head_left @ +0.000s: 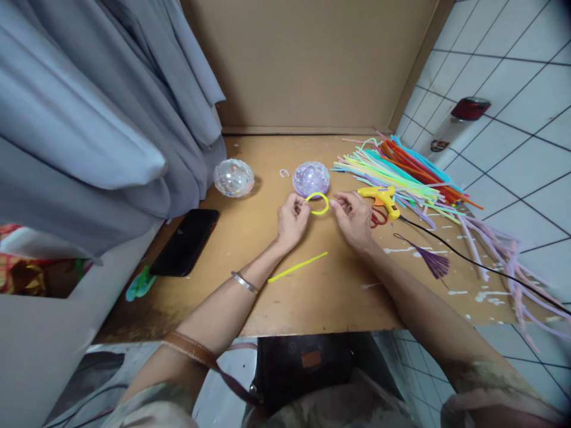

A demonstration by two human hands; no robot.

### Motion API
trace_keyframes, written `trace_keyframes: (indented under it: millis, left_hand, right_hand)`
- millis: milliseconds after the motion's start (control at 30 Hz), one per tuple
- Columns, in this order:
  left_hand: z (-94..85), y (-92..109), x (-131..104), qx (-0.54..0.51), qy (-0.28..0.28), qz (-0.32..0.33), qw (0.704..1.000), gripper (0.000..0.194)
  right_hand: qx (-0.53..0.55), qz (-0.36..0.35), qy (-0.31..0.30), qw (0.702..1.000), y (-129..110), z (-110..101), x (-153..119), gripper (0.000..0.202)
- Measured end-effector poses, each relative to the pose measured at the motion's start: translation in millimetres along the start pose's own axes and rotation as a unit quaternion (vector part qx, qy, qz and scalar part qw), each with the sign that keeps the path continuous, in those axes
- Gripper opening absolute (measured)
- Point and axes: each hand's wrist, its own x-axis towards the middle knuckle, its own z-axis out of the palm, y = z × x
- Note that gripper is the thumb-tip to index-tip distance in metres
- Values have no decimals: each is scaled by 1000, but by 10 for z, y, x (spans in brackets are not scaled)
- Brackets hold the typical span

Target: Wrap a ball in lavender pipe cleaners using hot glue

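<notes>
A yellow pipe cleaner [319, 213] is bent into a ring above the middle of the table. My left hand [293, 223] pinches its left side between thumb and fingers. At its right side, my right hand [354, 220] has curled fingers, with the thumb tip against the ring. Just behind the ring sits a clear ball with lilac filling and a purple band [311, 178]. A straight yellow pipe cleaner [298, 267] lies on the table in front of my hands.
Another clear ball [234, 178] and a phone [185, 242] are on the left. A yellow glue gun [381, 199] with a black cord, red-handled scissors [379, 217], a purple tassel [433, 261] and a pile of coloured pipe cleaners [401, 169] lie right. A grey curtain [111, 107] hangs left.
</notes>
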Motion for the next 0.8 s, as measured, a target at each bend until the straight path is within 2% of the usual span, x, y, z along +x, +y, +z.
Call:
trace_keyframes:
  millis: [133,533,800]
  left_hand:
    - [-40,-32,45,5,30,-14,999,15]
    - [13,30,-28,12,-9,17,1000,16]
    - [23,12,-35,4,-19,20,1000,15]
  right_hand:
    - [-7,15,15,1000,-27,0,-13,21]
    - [81,80,2,994,-10,80,-51,21]
    - [70,72,11,995,1,86,-48,18]
